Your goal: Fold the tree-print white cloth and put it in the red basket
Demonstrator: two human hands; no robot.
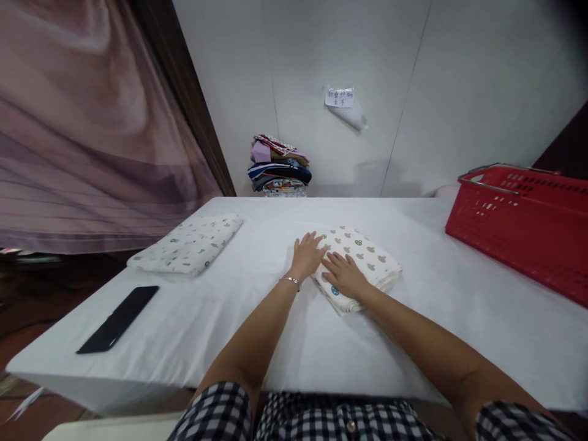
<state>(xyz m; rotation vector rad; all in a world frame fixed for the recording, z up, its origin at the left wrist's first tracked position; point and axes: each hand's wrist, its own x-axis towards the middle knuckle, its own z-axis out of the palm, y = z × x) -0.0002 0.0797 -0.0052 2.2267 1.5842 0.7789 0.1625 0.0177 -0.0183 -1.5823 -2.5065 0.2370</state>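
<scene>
A folded white cloth with small green and blue prints [367, 260] lies in the middle of the white table [285, 343]. My left hand [307, 254] rests flat at the cloth's left edge, fingers stretched out, a thin bracelet on the wrist. My right hand [343, 274] lies flat on the near left part of the cloth, fingers spread and pointing left toward the other hand. Neither hand holds anything.
A second folded printed cloth [188, 243] lies at the table's left. A black phone [119, 318] sits near the left front corner. A red plastic basket [523, 223] stands at the right. A pile of folded clothes [279, 166] sits against the back wall.
</scene>
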